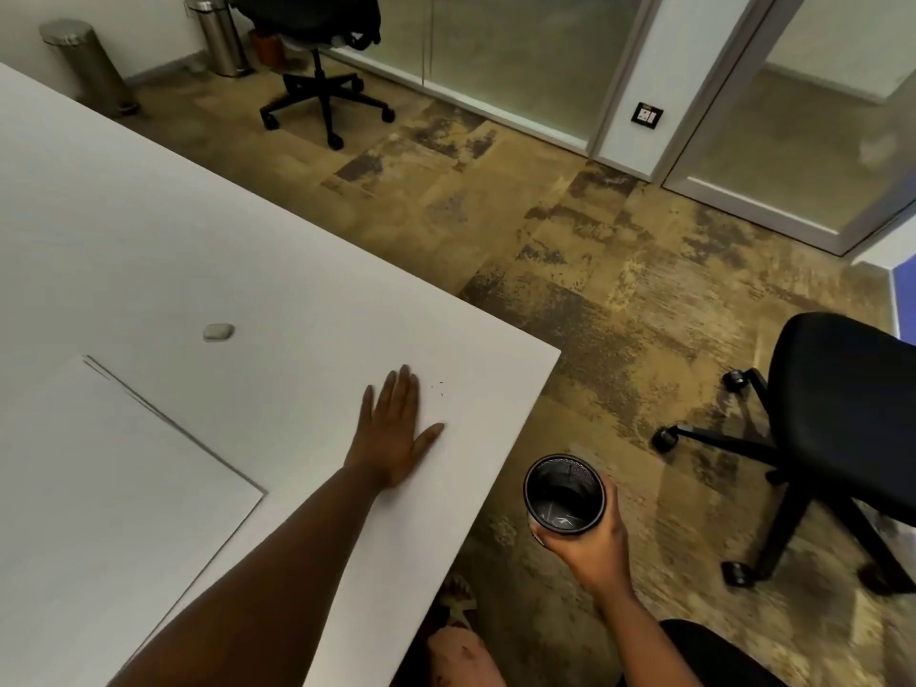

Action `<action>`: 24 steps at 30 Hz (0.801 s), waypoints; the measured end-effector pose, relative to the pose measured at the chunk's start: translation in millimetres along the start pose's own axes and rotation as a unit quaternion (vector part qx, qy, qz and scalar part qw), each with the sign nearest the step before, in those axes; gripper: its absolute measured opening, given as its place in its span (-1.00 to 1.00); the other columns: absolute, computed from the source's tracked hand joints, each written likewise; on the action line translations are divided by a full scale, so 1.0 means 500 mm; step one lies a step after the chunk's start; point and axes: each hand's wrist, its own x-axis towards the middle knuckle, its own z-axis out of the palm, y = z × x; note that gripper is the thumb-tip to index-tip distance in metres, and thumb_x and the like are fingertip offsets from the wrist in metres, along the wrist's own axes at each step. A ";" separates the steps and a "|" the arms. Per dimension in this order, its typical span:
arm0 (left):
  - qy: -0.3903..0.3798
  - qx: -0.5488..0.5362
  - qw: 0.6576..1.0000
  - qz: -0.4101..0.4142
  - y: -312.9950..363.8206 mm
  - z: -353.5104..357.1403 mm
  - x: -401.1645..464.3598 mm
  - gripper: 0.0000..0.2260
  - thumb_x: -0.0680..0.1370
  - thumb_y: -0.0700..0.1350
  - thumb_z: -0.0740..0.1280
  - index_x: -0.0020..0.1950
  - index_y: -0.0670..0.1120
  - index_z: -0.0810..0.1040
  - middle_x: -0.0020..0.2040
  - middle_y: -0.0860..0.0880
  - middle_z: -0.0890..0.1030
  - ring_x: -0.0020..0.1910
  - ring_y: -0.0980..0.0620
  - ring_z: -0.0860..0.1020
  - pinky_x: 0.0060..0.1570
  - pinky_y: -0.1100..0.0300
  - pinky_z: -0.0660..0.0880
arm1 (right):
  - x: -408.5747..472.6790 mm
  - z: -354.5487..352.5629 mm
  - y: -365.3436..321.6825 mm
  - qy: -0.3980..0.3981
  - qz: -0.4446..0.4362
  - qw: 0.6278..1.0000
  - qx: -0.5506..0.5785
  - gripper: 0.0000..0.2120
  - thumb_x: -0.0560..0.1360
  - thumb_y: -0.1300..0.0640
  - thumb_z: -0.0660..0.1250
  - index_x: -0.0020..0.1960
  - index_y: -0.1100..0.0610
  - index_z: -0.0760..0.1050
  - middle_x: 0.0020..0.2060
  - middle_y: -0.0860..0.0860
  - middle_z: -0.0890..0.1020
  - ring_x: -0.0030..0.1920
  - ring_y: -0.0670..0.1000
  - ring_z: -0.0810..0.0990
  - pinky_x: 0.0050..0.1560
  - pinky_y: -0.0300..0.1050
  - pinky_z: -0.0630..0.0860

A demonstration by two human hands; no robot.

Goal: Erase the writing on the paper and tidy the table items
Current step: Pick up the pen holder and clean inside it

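My left hand (396,431) lies flat and palm down on the white table (208,230), fingers spread, close to the table's right corner. Tiny dark crumbs (437,386) dot the surface just beyond its fingertips. My right hand (587,540) grips a black mesh cup (565,493) off the table's edge, below table height and over the floor; the cup's mouth faces me. A large white sheet of paper (109,488) lies at the left front of the table. A small white eraser (218,332) rests beyond the paper's far corner.
A black office chair (837,438) stands on the carpet at the right. Another black chair (322,52) is at the back, with two steel bins (89,62) by the wall. Glass partitions (495,52) line the far side.
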 end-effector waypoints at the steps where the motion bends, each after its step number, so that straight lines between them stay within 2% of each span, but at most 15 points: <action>1: -0.003 0.003 1.000 0.020 0.012 0.004 0.008 0.08 0.11 0.43 -0.65 0.49 -0.15 -0.29 0.53 -0.11 -0.26 0.50 0.00 -0.28 0.43 0.05 -0.32 | 0.004 0.005 -0.002 -0.005 0.000 1.000 0.002 -0.10 0.09 0.16 0.63 0.31 0.05 0.24 0.20 0.13 0.52 0.20 0.14 0.48 0.14 -0.08 0.42; 4: -0.017 -0.012 0.997 0.075 0.043 0.017 0.021 0.03 0.18 0.44 -0.60 0.49 -0.15 -0.26 0.54 -0.11 -0.24 0.51 0.00 -0.27 0.42 0.13 -0.32 | 0.019 0.014 -0.007 -0.012 -0.003 1.000 0.001 -0.09 0.10 0.14 0.63 0.32 0.05 0.23 0.20 0.12 0.52 0.19 0.09 0.48 0.17 -0.07 0.43; 8: -0.034 -0.107 0.980 0.166 0.064 0.017 0.012 -0.14 0.34 0.43 -0.41 0.49 -0.08 -0.20 0.51 0.03 -0.17 0.53 0.09 -0.14 0.40 0.41 -0.31 | 0.039 0.018 -0.010 -0.014 -0.003 1.000 0.002 -0.10 0.10 0.13 0.63 0.31 0.05 0.23 0.21 0.12 0.51 0.22 0.12 0.47 0.20 -0.04 0.44; 10: 0.030 -0.152 0.980 0.129 0.053 0.013 0.012 -0.23 0.41 0.39 -0.33 0.47 -0.07 -0.17 0.48 0.05 -0.13 0.51 0.11 -0.10 0.41 0.41 -0.28 | 0.046 0.019 -0.011 -0.015 -0.002 1.000 -0.001 -0.09 0.10 0.13 0.63 0.32 0.07 0.23 0.22 0.14 0.51 0.22 0.14 0.47 0.20 -0.04 0.43; 12: 0.088 -0.146 0.985 0.023 0.032 0.010 0.022 -0.26 0.47 0.35 -0.28 0.48 -0.12 -0.19 0.51 -0.01 -0.16 0.51 0.08 -0.14 0.44 0.29 -0.27 | 0.052 0.020 -0.010 -0.016 -0.002 1.000 -0.006 -0.09 0.10 0.14 0.63 0.32 0.09 0.23 0.22 0.15 0.51 0.23 0.15 0.47 0.19 -0.07 0.42; 14: 0.074 -0.084 0.992 -0.059 0.015 0.007 0.028 -0.26 0.46 0.28 -0.28 0.49 -0.18 -0.22 0.54 -0.11 -0.18 0.53 0.00 -0.18 0.46 0.16 -0.26 | 0.055 0.021 -0.009 -0.021 0.000 1.000 -0.008 -0.08 0.10 0.14 0.63 0.33 0.10 0.23 0.23 0.14 0.51 0.23 0.14 0.47 0.19 -0.09 0.41; 15: 0.058 -0.053 0.995 -0.065 0.013 0.009 0.031 -0.22 0.42 0.29 -0.32 0.49 -0.19 -0.23 0.54 -0.13 -0.19 0.53 -0.03 -0.19 0.45 0.13 -0.27 | 0.056 0.022 -0.008 -0.023 0.002 1.000 -0.009 -0.08 0.10 0.14 0.63 0.34 0.10 0.23 0.23 0.14 0.51 0.23 0.14 0.47 0.19 -0.09 0.41; 18: 0.032 -0.028 0.999 0.004 0.030 0.023 0.039 -0.06 0.29 0.42 -0.49 0.49 -0.18 -0.25 0.50 -0.08 -0.27 0.48 0.04 -0.28 0.41 0.15 -0.31 | 0.054 0.024 -0.011 -0.029 -0.002 1.000 -0.011 -0.08 0.10 0.13 0.63 0.33 0.09 0.23 0.22 0.12 0.52 0.22 0.12 0.48 0.17 -0.12 0.41; 20: 0.017 -0.020 0.997 0.073 0.052 0.032 0.043 -0.05 0.27 0.39 -0.55 0.49 -0.16 -0.24 0.45 -0.04 -0.32 0.47 0.04 -0.29 0.41 0.18 -0.33 | 0.054 0.027 -0.016 -0.031 -0.005 0.999 -0.011 -0.09 0.10 0.14 0.63 0.33 0.09 0.23 0.22 0.13 0.52 0.21 0.11 0.48 0.15 -0.14 0.39; 24: -0.027 -0.060 0.974 0.217 0.099 0.035 0.015 -0.23 0.43 0.30 -0.37 0.51 -0.13 -0.15 0.48 0.01 -0.23 0.53 0.05 -0.16 0.47 0.24 -0.24 | 0.057 0.031 -0.020 -0.028 -0.010 1.000 -0.011 -0.10 0.10 0.14 0.63 0.31 0.09 0.24 0.21 0.12 0.53 0.20 0.10 0.49 0.12 -0.16 0.39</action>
